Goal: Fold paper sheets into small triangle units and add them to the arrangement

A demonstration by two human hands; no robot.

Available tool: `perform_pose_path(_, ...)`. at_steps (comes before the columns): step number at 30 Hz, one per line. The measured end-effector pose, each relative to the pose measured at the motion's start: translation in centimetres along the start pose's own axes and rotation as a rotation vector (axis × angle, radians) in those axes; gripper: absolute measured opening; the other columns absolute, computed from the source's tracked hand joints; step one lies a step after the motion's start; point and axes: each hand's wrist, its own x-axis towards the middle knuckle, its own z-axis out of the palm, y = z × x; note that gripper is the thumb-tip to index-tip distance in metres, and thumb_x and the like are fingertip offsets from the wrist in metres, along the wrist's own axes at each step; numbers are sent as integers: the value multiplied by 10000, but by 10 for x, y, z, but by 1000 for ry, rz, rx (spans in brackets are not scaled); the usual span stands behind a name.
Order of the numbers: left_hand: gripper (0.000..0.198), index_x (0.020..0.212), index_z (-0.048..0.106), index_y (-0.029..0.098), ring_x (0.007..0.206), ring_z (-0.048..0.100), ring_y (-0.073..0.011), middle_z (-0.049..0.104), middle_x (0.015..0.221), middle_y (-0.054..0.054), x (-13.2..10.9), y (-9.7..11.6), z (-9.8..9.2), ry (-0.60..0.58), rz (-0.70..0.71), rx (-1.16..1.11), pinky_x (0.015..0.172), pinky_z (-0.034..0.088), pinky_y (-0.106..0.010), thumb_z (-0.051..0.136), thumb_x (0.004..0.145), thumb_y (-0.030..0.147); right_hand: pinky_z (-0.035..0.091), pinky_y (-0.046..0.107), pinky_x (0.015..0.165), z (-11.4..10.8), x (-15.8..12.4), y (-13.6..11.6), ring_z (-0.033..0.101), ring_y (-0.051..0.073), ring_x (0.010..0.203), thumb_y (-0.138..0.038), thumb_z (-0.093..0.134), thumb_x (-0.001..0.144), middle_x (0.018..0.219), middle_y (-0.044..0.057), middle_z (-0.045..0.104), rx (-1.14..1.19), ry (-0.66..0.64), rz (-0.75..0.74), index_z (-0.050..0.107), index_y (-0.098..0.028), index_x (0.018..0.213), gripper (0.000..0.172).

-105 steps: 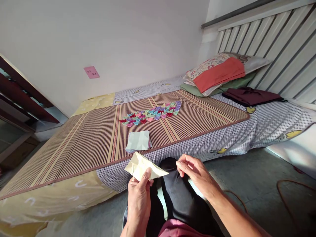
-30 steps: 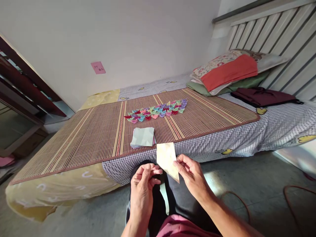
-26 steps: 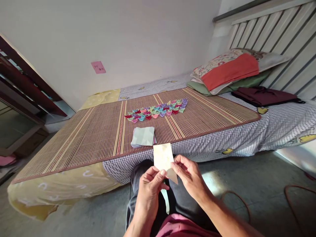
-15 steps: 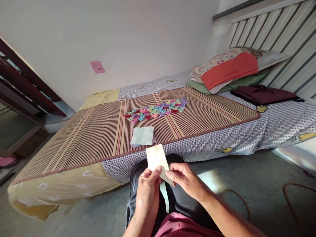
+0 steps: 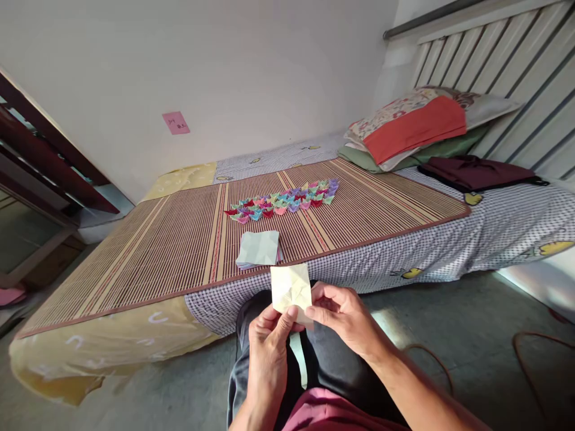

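A creased, pale yellow sheet of origami paper [image 5: 291,284] is held up above my lap, lit by the sun. My left hand [image 5: 272,332] pinches its lower edge, thumb on top and fingers beneath. At its lower right corner, my right hand [image 5: 339,311] grips it between thumb and fingers. Just beyond lies a stack of square papers [image 5: 258,248] with a pale green creased sheet on top. Farther back on the mat, rows of small folded paper pieces [image 5: 283,200] in many colours sit close together.
A striped bamboo mat [image 5: 179,239] covers the bed, over a checked sheet [image 5: 350,272]. Pillows [image 5: 413,129] and a folded dark maroon cloth [image 5: 480,170] lie at the right by the slatted headboard [image 5: 494,66]. A brown cord [image 5: 523,353] runs across the floor.
The yellow paper has been turned in my hands and now faces me squarely, its creases showing. My right hand has shifted slightly up along its right side. The stack and folded pieces stay put.
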Motion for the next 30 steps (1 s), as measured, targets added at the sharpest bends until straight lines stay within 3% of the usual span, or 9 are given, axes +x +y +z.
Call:
perform_pose_path(6, 422, 734, 796, 173, 647, 615, -140, 754, 716, -47, 3, -2, -13, -8, -2, 57, 618, 507, -215, 864, 801, 583, 370, 257, 576, 1, 0, -1, 457, 123, 642, -429, 772, 956, 717, -36, 521, -151, 69, -201, 629, -191, 739, 353)
perform_pose_path(9, 482, 826, 779, 151, 591, 680, -166, 731, 627, -51, 7, 0, -19, -91, -263, -156, 563, 528, -221, 893, 752, 613, 420, 273, 627, -8, -1, -6, 521, 142, 688, -365, 709, 1021, 777, -16, 573, -291, 70, -358, 635, -204, 771, 306)
perform_pose_path(12, 585, 910, 797, 120, 628, 755, -208, 789, 723, -113, 10, 3, -18, -258, -568, -305, 531, 550, -223, 951, 663, 627, 504, 320, 781, -15, -3, -13, 618, 193, 861, -306, 600, 1090, 904, 37, 658, -459, -24, -560, 685, -219, 864, 257)
perform_pose_path(14, 585, 892, 804, 106, 613, 759, -196, 801, 748, -125, 12, 3, -17, -318, -649, -338, 503, 535, -201, 978, 638, 604, 520, 347, 850, -17, -4, -18, 625, 212, 949, -252, 572, 1099, 984, 57, 688, -587, -80, -671, 710, -233, 945, 208)
perform_pose_path(18, 465, 801, 806, 85, 522, 712, -135, 773, 661, -95, 13, -2, -18, -382, -633, -356, 476, 498, -163, 1015, 649, 471, 513, 384, 908, -17, -9, -21, 603, 236, 1040, -143, 623, 1049, 1081, 62, 705, -774, -95, -787, 699, -239, 1028, 125)
perform_pose_path(22, 376, 764, 814, 98, 484, 699, -156, 739, 581, -72, 11, -5, -20, -454, -648, -336, 465, 494, -195, 1036, 607, 357, 516, 421, 942, -16, -11, -19, 600, 256, 1084, -122, 624, 1040, 1130, 70, 710, -831, -125, -766, 698, -247, 1129, 171)
perform_pose_path(27, 328, 832, 848, 112, 683, 777, -264, 808, 717, -119, 9, -5, -17, -333, -527, -293, 664, 594, -323, 1013, 624, 305, 565, 385, 945, -15, -7, -10, 636, 232, 1090, -74, 605, 1036, 1130, 66, 710, -773, -39, -784, 717, -257, 1127, 233)
perform_pose_path(30, 316, 887, 861, 126, 740, 781, -279, 825, 772, -120, 8, -6, -17, -268, -437, -248, 743, 594, -360, 987, 681, 330, 575, 383, 974, -15, -8, -6, 661, 228, 1121, -44, 569, 1030, 1177, 74, 711, -734, -29, -746, 737, -283, 1200, 338)
